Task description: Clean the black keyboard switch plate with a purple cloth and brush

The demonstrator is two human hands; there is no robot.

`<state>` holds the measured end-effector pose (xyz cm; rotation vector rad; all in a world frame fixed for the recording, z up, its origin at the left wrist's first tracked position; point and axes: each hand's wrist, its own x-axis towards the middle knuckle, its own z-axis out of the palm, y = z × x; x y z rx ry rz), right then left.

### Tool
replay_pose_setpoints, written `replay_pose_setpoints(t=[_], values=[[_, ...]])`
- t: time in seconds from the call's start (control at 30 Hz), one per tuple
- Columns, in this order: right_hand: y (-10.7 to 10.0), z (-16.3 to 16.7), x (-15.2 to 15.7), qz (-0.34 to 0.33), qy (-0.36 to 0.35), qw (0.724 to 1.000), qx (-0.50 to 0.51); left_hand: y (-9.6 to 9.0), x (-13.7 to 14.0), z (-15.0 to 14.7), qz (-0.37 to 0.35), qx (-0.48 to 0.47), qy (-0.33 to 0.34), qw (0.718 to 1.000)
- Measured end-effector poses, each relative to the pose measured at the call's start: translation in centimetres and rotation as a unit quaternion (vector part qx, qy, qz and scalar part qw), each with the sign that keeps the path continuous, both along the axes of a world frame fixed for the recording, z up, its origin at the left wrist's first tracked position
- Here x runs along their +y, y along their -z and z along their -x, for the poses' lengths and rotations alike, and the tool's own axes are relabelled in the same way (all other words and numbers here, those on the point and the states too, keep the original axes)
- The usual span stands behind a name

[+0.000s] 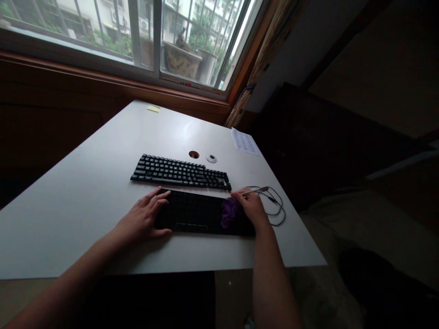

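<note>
A flat black keyboard base [195, 211] lies near the front of the desk, with a thin rectangular outline along its lower middle. My left hand [146, 215] spans its left end, fingertips at the far edge and thumb at the near edge. In my right hand [250, 203], over the base's right part, are a bunched purple cloth [230, 213] and a thin light stick [255, 190] with a darker end. What the stick is for cannot be made out. Just behind the base, black keycaps [174, 171] lie in keyboard layout; a few gaps show at their right end.
A thin black cable [283, 210] is coiled right of the base. Behind the keycaps are a round desk hole [194, 155] and its round cover [211, 158]. A printed sheet [245, 142] lies at the right edge, a yellow note [153, 108] at the far corner.
</note>
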<state>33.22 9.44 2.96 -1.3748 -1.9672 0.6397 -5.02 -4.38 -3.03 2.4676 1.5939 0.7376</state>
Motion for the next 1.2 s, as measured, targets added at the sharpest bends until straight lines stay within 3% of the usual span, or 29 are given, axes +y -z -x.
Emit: replay_pose_setpoints(t=[0.27, 0.43, 0.77, 1.2], values=[[-0.2, -2.1, -0.1, -0.038, 0.013, 0.998, -0.044, 0.1, 0.0, 0.0, 0.003, -0.008, -0.005, 1.0], [0.3, -2.0, 0.1, -0.024, 0.003, 0.998, -0.053, 0.2, 0.0, 0.0, -0.003, -0.006, -0.002, 1.0], [1.9, -2.1, 0.6, 0.031, -0.021, 0.997, 0.069, -0.1, 0.0, -0.1, 0.008, -0.007, -0.006, 1.0], [0.4, 2.3, 0.9, 0.047, -0.103, 0.992, 0.056, -0.1, 0.0, 0.0, 0.007, -0.002, -0.004, 1.0]])
